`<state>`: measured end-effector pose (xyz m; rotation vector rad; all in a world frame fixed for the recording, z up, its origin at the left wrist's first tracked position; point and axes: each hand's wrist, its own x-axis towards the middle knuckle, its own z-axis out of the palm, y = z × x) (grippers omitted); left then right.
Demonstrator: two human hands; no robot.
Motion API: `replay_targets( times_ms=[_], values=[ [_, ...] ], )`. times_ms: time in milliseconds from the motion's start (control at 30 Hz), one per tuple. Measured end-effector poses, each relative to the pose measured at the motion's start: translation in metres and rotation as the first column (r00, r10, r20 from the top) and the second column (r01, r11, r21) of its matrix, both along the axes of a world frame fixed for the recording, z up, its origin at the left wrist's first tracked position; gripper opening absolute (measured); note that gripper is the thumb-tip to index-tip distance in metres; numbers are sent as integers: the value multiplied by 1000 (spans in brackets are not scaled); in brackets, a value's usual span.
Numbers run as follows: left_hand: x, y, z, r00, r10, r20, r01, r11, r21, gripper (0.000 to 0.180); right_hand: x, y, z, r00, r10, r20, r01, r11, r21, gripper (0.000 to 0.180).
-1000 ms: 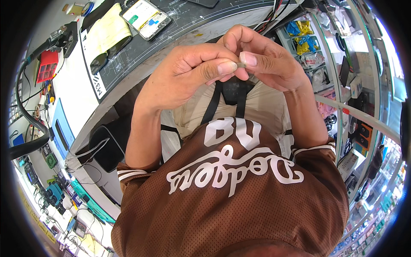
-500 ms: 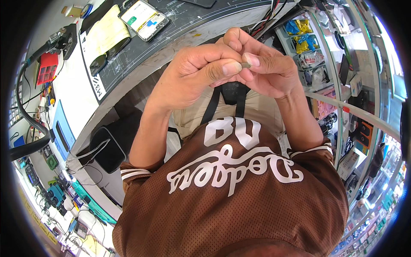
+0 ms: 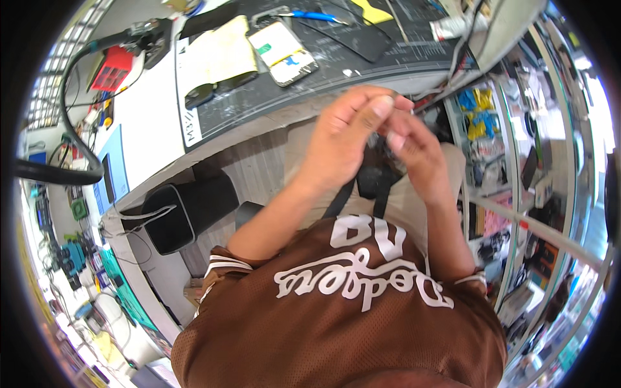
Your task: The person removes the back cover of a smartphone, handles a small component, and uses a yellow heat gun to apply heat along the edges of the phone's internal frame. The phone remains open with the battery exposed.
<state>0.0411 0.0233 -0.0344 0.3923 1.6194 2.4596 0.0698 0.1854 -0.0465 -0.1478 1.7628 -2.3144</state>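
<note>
My left hand (image 3: 349, 132) is closed in a pinch, thumb against the index finger, in front of the bench edge and above my lap. A small dark piece (image 3: 394, 94) shows at those fingertips, too small to name. My right hand (image 3: 420, 152) is beside it, fingers curled and reaching up to the left fingertips, its thumb lower and apart from the piece. Whether anything is inside the right fingers is hidden. Beyond the hands, on the dark work mat (image 3: 259, 100), lies an opened phone (image 3: 268, 42) with green, yellow and blue patches.
A yellow cloth (image 3: 220, 55), a blue pen-like tool (image 3: 317, 17), a black flat panel (image 3: 359, 42) and a white tube (image 3: 449, 27) lie on the bench. A black flexible arm (image 3: 65, 113) curves at left. Shelves with bagged items (image 3: 482, 123) stand at right; a black bin (image 3: 168, 223) is below.
My right thumb has come away from the small piece, which stays at the left fingertips. The view has shifted, bringing more of the bench into sight, and both hands appear farther right and lower.
</note>
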Motion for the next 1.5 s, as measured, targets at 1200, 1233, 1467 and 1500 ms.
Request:
replay_targets(
  times_ms=[1200, 1233, 1467, 1500],
  values=[
    [-34, -117, 3, 779, 623, -69, -505, 558, -659, 45, -202, 3, -5, 681, 252, -688, 676, 144, 722, 28],
    [-35, -117, 2, 782, 621, -57, -498, 567, -656, 44, -197, -4, 1, 619, 279, -734, 732, 132, 668, 28],
    [-33, -125, -4, 767, 641, -25, -541, 624, -564, 32, -120, -113, 6, 661, 363, -657, 482, 465, 743, 82],
    [-33, -127, -5, 765, 644, -22, -543, 625, -561, 30, -116, -121, -1, 673, 355, -650, 495, 437, 751, 85]
  ],
)
